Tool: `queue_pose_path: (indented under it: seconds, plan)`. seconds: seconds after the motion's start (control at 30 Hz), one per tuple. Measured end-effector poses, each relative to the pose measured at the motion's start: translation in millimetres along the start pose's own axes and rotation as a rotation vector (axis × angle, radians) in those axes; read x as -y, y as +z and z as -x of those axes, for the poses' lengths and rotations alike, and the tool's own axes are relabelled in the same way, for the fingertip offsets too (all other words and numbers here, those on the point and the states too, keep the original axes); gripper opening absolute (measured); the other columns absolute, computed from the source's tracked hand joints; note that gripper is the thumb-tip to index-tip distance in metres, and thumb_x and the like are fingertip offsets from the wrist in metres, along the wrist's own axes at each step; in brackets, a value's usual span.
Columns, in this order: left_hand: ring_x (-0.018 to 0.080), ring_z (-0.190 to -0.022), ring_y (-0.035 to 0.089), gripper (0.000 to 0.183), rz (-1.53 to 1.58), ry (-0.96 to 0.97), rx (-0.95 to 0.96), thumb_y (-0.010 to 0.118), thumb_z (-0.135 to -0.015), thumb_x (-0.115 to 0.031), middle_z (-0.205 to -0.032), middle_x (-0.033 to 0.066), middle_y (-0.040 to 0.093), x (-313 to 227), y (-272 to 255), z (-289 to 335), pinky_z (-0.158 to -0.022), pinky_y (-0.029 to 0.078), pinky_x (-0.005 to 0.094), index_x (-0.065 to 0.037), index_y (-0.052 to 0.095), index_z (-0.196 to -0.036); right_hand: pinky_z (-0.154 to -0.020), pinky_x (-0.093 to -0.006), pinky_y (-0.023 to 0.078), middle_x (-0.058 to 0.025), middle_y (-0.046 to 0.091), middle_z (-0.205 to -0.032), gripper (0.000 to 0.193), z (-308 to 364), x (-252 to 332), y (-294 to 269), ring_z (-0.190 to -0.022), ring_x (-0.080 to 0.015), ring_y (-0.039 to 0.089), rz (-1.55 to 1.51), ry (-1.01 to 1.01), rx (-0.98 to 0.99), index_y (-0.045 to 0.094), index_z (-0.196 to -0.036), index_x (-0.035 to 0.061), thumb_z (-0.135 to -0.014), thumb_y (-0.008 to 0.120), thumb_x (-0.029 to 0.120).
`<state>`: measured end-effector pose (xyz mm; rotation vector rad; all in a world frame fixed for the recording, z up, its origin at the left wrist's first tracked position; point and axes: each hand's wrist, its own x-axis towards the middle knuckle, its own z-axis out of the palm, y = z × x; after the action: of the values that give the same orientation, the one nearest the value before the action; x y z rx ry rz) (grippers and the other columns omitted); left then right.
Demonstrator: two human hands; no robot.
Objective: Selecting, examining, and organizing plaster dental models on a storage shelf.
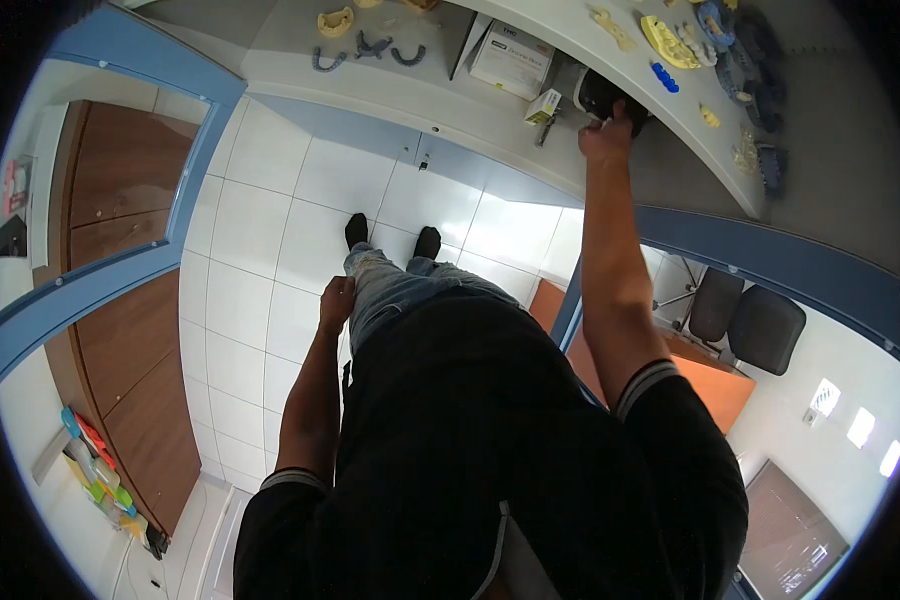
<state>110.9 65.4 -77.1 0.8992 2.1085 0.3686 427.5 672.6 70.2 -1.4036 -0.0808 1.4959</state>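
My right arm reaches up into a grey cabinet compartment below a shelf (560, 30). My right hand (607, 135) is closed at the near end of a black object (598, 95), whose far part lies in shadow; its kind does not show. Left of this hand lie a small green and white box (542, 106) and a thin dark tool (545, 131). Behind them stands a larger white carton (512, 60). My left hand (337, 300) hangs beside my thigh, fingers curled in, with nothing visible in it.
On the upper shelf lie a yellow dental model (670, 42), a bright blue piece (664, 78) and several other dental casts. To the left, a cream dental model (335, 22) and grey arches (408, 55) rest on the lower surface. Blue cabinet doors (370, 130) and a blue-framed glass door (210, 95) stand nearby.
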Motion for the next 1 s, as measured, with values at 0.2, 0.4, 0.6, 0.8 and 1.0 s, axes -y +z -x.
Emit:
queue_pose_path:
  seconds: [0.2,0.4,0.6,0.8,1.0]
  plan:
    - [0.0326,-0.109,0.073,0.042,0.163,-0.116,-0.054,0.059,-0.105,-0.039,-0.114,0.0192,0.076,-36,-11,10,-0.095,0.055,0.0414,0.000,0.072,-0.115,-0.112,-0.0376,0.044,-0.0168,0.054,-0.149,0.053,-62,-16,-8,-0.134,-0.0320,0.056,1.985,-1.262,0.036,0.054,-0.147,0.0020,-0.100,0.056,0.026]
    - [0.0327,-0.108,0.073,0.042,0.277,-0.204,-0.067,0.060,-0.104,-0.040,-0.113,0.0193,0.076,-62,-12,14,-0.094,0.055,0.0412,-0.001,0.072,-0.117,-0.126,-0.0386,0.031,-0.0295,0.037,-0.163,0.068,-20,25,4,-0.151,-0.0378,0.039,2.095,-0.949,0.060,0.037,-0.155,-0.0110,-0.098,0.053,0.022]
    - [0.0327,-0.110,0.072,0.043,0.236,-0.228,-0.083,0.060,-0.104,-0.040,-0.114,0.0192,0.076,-42,-14,32,-0.096,0.055,0.0403,-0.001,0.072,-0.118,-0.125,-0.0384,0.032,-0.0263,0.041,-0.162,0.064,-55,-11,-5,-0.148,-0.0378,0.044,1.992,-1.036,0.232,0.050,-0.147,-0.0106,-0.097,0.055,0.029]
    - [0.0337,-0.110,0.072,0.046,0.268,-0.246,-0.039,0.059,-0.104,-0.043,-0.115,0.0203,0.076,-84,-21,3,-0.096,0.055,0.0414,-0.001,0.072,-0.117,-0.125,-0.0388,0.028,-0.0132,0.051,-0.158,0.062,-137,24,-44,-0.150,-0.0287,0.043,2.345,-1.186,-0.033,0.052,-0.150,-0.0015,-0.100,0.047,0.036]
    - [0.0341,-0.111,0.072,0.047,0.310,-0.196,-0.048,0.059,-0.104,-0.043,-0.115,0.0203,0.076,-82,-13,-2,-0.097,0.055,0.0421,0.000,0.072,-0.118,-0.129,-0.0356,0.021,-0.0163,0.047,-0.161,0.069,-101,58,-56,-0.154,-0.0282,0.037,2.247,-1.008,0.089,0.038,-0.157,-0.0039,-0.100,0.046,0.033]
